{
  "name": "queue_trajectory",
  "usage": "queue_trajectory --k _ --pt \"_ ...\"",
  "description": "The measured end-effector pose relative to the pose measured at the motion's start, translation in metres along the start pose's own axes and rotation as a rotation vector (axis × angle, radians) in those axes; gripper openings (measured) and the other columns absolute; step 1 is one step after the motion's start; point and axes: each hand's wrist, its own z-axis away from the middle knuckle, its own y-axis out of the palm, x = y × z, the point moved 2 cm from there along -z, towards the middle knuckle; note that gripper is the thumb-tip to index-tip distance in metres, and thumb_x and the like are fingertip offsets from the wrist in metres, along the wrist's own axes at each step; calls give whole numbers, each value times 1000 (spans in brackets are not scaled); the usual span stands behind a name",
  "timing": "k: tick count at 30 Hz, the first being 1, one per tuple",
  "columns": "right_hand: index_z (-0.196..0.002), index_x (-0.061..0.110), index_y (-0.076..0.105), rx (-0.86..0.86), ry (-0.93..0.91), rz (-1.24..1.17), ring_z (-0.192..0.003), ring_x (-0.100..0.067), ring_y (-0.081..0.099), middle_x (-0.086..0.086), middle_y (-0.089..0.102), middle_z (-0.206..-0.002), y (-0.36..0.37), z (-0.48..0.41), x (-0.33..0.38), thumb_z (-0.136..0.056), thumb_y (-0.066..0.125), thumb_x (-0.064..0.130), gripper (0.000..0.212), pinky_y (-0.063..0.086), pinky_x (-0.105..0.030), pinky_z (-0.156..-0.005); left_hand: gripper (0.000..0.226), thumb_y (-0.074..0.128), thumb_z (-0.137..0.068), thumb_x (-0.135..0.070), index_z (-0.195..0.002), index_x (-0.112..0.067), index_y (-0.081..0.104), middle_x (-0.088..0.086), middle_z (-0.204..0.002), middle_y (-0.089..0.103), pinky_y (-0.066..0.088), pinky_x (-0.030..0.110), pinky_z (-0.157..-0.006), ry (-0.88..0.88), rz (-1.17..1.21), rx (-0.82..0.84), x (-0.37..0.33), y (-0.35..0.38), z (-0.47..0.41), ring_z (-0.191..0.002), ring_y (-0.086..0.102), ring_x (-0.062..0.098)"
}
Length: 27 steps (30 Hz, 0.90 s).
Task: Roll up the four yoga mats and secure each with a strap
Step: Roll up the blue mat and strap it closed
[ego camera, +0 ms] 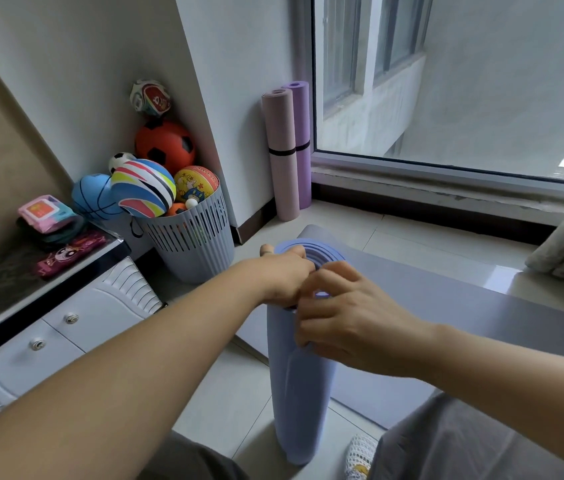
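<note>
1. Cabinet [66,327], far left: small packets are being kept on its dark top.

2. Basket [194,244], in the corner: balls [164,145] are being stored in it, heaped above the rim.

3. Left hand [282,277]: its fingers are being curled over the top rim of the blue mat [299,393], so the roll is being gripped at its upper end.

4. Pink mat [284,188]: it is being stood upright against the wall, rolled and bound at mid-height by one of two black straps [282,152]. This one is being judged finished.

5. Purple mat [301,112]: it is being stood just beside the pink mat, touching it, rolled and bound by the other strap. It is likewise being judged finished.

6. Blue mat: it is being held upright on the floor tiles, centre frame, already rolled, with the coils showing at the top. No strap is being seen on it. Whether one is being held under the fingers cannot be told.

7. Right hand [350,320]: the roll's outer layer is being pinched near the top, fingers curled round the edge.

8. Grey mat [447,306]: it is being left flat on the floor behind the blue roll, unrolled and unstrapped.

9. Progress, as judged: two mats are being counted done, the third is awaiting its strap, and the fourth is awaiting rolling and strapping.
</note>
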Motion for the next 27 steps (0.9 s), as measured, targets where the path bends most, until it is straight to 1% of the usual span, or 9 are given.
queue_trajectory --k 3,6,8,10,12,14,16,20,27 --pt "-73 18 70 -135 118 -72 -92 -24 43 1 52 -88 15 1 -5 -82 69 17 9 40 -32 -85 10 40 -100 -15 -95 -23 38 7 -112 33 31 33 -92 25 49 1 0 0 0 -108 36 17" --pt "-74 16 72 -287 314 -173 -94 -23 42 1 41 -98 30 5 -13 -79 73 24 10 43 -31 -77 21 41 -96 -9 -80 -21 36 -5 -86 34 24 32 -89 94 73 -95 0 -2 -4 -84 25 14" --pt "-79 17 68 -330 391 -172 -97 -24 45 0 41 -104 36 6 -17 -79 72 31 15 44 -30 -77 20 38 -95 -9 -81 -18 49 -6 -86 45 30 38 -99 145 119 -166 9 0 -11 -93 35 17" --pt "-89 19 56 -314 468 -174 -100 -24 49 -1 42 -114 36 4 -20 -74 74 38 30 42 -23 -78 31 34 -98 -28 -102 -21 64 -2 -109 61 32 38 -104 152 387 -184 25 4 -16 -107 49 17" --pt "-98 19 47 -250 563 -201 -98 -21 53 0 47 -121 33 3 -23 -68 74 46 49 41 -20 -78 41 30 -90 -48 -97 -33 67 -7 -112 65 36 43 -107 185 667 -195 37 9 -16 -111 56 14" --pt "-107 20 47 -190 644 -178 -95 -17 58 3 60 -113 31 5 -27 -67 67 58 59 44 -33 -95 46 32 -84 -58 -102 -35 67 -11 -116 65 36 42 -107 258 754 -187 43 16 -13 -116 55 10" --pt "-106 20 53 -143 666 -101 -89 -12 61 9 66 -98 30 9 -32 -68 60 66 60 31 -47 -109 50 39 -79 -70 -112 -40 60 -17 -120 58 37 40 -106 305 629 -237 46 23 -6 -121 49 8" --pt "-94 17 61 -48 628 -111 -83 -5 46 8 62 -85 30 8 -34 -69 57 68 58 43 -40 -97 70 69 -68 -62 -129 -40 40 -22 -130 41 43 39 -99 353 109 -404 49 35 5 -124 40 15" --pt "-126 17 53 176 416 -137 -112 -14 40 -1 55 -119 15 7 -29 -88 37 69 67 31 -26 -102 68 65 -79 -52 -137 -32 36 -17 -148 22 46 46 -97 308 29 -474 47 48 17 -134 34 21"
